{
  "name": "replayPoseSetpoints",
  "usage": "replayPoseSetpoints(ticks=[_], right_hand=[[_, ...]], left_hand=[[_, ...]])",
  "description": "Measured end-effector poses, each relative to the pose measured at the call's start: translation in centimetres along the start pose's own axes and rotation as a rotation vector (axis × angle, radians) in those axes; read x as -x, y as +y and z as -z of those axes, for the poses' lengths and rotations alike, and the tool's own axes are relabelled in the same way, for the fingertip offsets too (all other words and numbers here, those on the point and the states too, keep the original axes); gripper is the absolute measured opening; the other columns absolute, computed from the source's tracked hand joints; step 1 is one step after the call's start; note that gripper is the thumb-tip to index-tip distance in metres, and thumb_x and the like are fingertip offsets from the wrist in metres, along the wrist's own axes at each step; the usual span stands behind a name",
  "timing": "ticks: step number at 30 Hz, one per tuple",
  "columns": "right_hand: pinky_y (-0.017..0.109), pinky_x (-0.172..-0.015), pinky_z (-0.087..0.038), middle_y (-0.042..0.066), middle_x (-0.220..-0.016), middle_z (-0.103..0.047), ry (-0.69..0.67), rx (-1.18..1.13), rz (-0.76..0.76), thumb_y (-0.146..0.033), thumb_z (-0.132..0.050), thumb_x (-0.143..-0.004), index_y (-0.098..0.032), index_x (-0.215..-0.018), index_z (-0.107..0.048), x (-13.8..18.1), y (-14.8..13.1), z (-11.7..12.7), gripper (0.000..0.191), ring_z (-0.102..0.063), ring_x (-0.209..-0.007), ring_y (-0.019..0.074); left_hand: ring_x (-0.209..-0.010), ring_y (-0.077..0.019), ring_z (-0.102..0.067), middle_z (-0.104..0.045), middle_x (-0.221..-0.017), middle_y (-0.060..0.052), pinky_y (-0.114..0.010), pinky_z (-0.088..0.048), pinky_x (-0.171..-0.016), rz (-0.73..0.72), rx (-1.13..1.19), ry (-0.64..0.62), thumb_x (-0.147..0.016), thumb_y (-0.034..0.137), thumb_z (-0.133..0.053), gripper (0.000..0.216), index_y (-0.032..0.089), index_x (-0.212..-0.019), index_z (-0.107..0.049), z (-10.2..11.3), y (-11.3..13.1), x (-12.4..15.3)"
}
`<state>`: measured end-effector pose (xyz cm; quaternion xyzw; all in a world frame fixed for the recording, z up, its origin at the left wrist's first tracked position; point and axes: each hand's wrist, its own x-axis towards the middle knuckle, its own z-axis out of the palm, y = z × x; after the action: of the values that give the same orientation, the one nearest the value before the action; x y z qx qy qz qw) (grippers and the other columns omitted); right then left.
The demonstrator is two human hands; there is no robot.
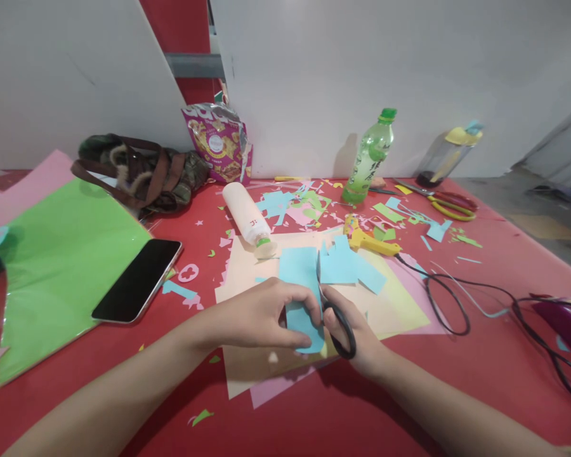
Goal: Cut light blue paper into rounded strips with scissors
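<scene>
My left hand (278,312) grips a strip of blue paper (299,265) near its lower end, thumb and fingers on either side. In my right hand (356,336) is a pair of black-handled scissors (346,327), with the blades pointing away from me along the right edge of the blue paper. Under both hands lie stacked sheets of cream paper (247,362), with pink paper (278,388) showing below. Cut pieces of blue paper (340,263) rest on the stack just beyond the scissors.
A yellow glue gun (374,243) with a black cord lies right of the stack. Behind are a white bottle (246,214), paper scraps, a green drink bottle (370,155), a snack bag (219,143) and yellow-handled scissors (450,206). A phone (137,279) lies on green paper (71,254) at left.
</scene>
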<state>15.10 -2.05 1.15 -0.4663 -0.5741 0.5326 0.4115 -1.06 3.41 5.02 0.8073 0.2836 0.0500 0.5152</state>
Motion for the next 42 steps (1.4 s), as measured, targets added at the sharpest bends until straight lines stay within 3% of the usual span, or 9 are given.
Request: replayPoseSetpoints(ticks=[14,25,32,42], right_hand=[[0.023,-0.051,-0.033,-0.003,-0.063,-0.038,-0.047,-0.042,-0.003,-0.062,-0.04,-0.071,-0.018,-0.079,-0.043,0.0,-0.13,-0.09,0.044,-0.037,-0.055,0.0105],[0.023,-0.051,-0.036,-0.002,-0.063,-0.042,-0.026,-0.074,0.0,-0.061,-0.042,-0.07,-0.019,-0.078,-0.045,-0.02,0.08,-0.18,0.043,-0.04,-0.055,0.0107],[0.025,-0.061,-0.042,0.001,-0.07,-0.049,0.007,-0.041,0.028,-0.06,-0.039,-0.072,-0.021,-0.081,-0.049,0.2,0.45,0.0,0.042,-0.048,-0.065,0.0145],[0.022,-0.055,-0.041,0.0,-0.065,-0.048,0.018,-0.059,0.041,-0.058,-0.042,-0.072,-0.02,-0.08,-0.051,0.19,0.29,-0.06,0.039,-0.045,-0.059,0.0117]], left_hand=[[-0.049,-0.0065,-0.044,-0.054,-0.06,0.004,-0.015,-0.032,-0.045,-0.032,-0.01,0.009,-0.068,0.024,-0.058,0.019,0.018,-0.085,-0.057,0.0,-0.11,-0.12],[-0.048,-0.0063,-0.044,-0.054,-0.059,0.004,-0.015,-0.032,-0.044,-0.026,0.003,-0.001,-0.067,0.025,-0.058,0.02,0.018,-0.085,-0.057,-0.08,-0.19,-0.06],[-0.046,-0.006,-0.042,-0.054,-0.057,0.005,-0.015,-0.028,-0.042,-0.023,-0.001,-0.02,-0.067,0.025,-0.058,0.021,0.018,-0.086,-0.058,-0.34,-0.33,-0.13],[-0.046,-0.006,-0.041,-0.052,-0.056,0.005,-0.015,-0.029,-0.043,-0.031,-0.027,-0.002,-0.066,0.022,-0.058,0.018,0.018,-0.083,-0.058,-0.23,-0.14,-0.07]])
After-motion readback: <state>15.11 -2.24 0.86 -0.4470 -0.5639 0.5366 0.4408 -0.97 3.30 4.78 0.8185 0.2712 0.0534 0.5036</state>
